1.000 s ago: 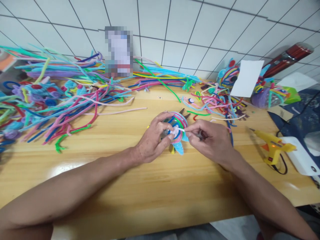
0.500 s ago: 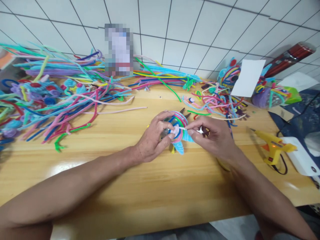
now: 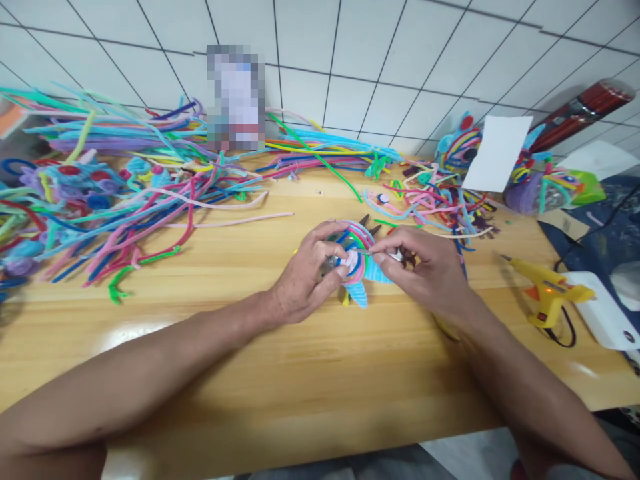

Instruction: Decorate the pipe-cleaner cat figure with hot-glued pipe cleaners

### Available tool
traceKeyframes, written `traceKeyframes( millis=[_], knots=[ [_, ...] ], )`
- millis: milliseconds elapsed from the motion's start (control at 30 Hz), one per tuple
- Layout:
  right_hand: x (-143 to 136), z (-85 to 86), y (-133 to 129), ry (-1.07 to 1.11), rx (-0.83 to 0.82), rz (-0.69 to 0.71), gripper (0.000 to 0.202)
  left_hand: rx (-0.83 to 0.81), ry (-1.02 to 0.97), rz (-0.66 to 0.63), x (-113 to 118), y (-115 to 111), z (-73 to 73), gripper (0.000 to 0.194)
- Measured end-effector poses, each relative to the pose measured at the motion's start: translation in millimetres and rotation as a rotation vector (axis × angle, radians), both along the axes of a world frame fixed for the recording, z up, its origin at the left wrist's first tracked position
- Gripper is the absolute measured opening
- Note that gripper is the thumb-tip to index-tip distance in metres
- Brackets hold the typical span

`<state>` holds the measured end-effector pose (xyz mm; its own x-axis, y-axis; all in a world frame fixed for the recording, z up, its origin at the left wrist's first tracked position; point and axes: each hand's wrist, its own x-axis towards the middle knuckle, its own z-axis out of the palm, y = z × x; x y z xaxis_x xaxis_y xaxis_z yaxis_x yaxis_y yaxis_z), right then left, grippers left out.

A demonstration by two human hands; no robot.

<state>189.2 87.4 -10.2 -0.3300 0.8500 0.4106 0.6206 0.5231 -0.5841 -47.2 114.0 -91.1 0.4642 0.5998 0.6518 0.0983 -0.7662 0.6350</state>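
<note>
A colourful pipe-cleaner craft [image 3: 361,267] with pink, green and blue bands and light-blue fin-like flaps lies low over the table. My left hand [image 3: 320,263] is closed around its left side, thumb and fingertips at a pale pink coil of pipe cleaner [image 3: 351,259] in its middle. My right hand [image 3: 420,263] pinches a thin, pale strip [image 3: 364,252] whose left end meets the coil; whether it is the coil's own end is too small to tell. Behind the craft, the dark tips of a tool [image 3: 364,221] stick out, its rest mostly hidden by my right hand.
Bundles of pipe cleaners [image 3: 150,200] cover the left and back of the wooden table [image 3: 250,387]. Short scraps [image 3: 425,200] lie behind my right hand. A yellow glue gun [image 3: 550,293] with a lit orange light stands at right, beside a white device [image 3: 603,313]. A red cylinder [image 3: 585,117] leans behind.
My right hand has shifted slightly left, closer to the coil. The pale strip now looks thinner and greyer between my hands. My left hand has kept its hold on the craft.
</note>
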Motion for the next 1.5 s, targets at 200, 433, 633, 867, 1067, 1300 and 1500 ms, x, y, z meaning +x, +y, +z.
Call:
traceKeyframes(
  millis=[200, 433, 633, 867, 1067, 1300, 1500],
  knots=[
    [4, -0.4, 4, 0.014, -0.030, 0.044, 0.012, 0.022, 0.006, 0.008, 0, 0, 1.1, 0.020],
    [10, -0.1, 13, 0.057, -0.079, 0.053, 0.008, 0.030, 0.009, 0.018, 0, 0, 1.1, 0.018],
    [16, -3.9, 19, 0.029, -0.053, 0.056, 0.007, 0.027, 0.014, 0.017, 0, 0, 0.9, 0.018],
    [14, 9.8, 10, 0.021, -0.011, 0.075, 0.008, 0.016, 0.021, 0.019, 0, 0, 1.0, 0.018],
    [1, 15.0, -2, -0.090, 0.034, 0.100, 0.014, 0.012, 0.030, 0.025, -1, -2, 1.8, 0.019],
    [0, 3.8, 0, -0.124, 0.042, 0.069, 0.015, 0.012, 0.037, 0.034, -1, -2, -0.4, 0.019],
    [1, 2.8, 0, -0.104, 0.056, 0.064, 0.016, 0.015, 0.007, 0.033, 1, -2, 0.4, 0.020]
  ],
)
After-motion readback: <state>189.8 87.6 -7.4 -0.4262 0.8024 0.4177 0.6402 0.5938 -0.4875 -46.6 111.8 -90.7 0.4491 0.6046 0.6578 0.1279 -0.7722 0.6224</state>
